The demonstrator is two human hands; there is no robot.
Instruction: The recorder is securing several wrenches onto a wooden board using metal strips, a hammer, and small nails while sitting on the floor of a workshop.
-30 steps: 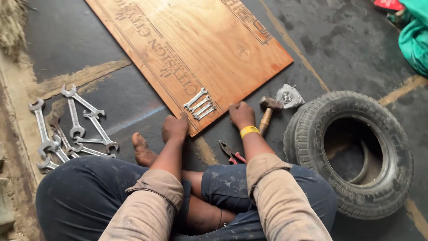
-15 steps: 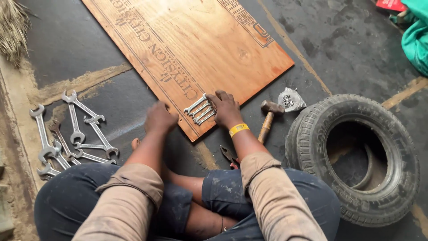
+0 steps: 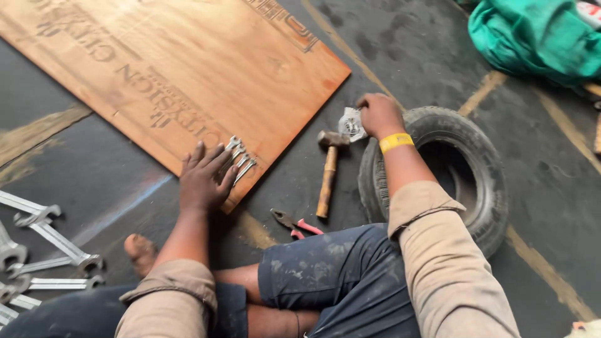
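Moved off plywood board (image 3: 181, 69) since half second ago: right hand (image 3: 377, 115), now beside tyre (image 3: 438, 169), fingers curled on crumpled silvery packet (image 3: 350, 123), next to hammer (image 3: 328, 172) head. Left hand (image 3: 205, 179) flat, fingers spread, on board corner, covering small spanners (image 3: 241, 158). Pliers (image 3: 295, 223) near knee; larger spanners (image 3: 44, 244) well left.

A large rectangular plywood board (image 3: 188, 75) bearing dark stamped lettering lay flat on the floor at about eleven o'clock, orange-brown, with one corner pointing toward three o'clock. A small crumpled clear plastic packet (image 3: 350, 124) sat near the centre, at one o'clock, beside the tyre (image 3: 466, 134).
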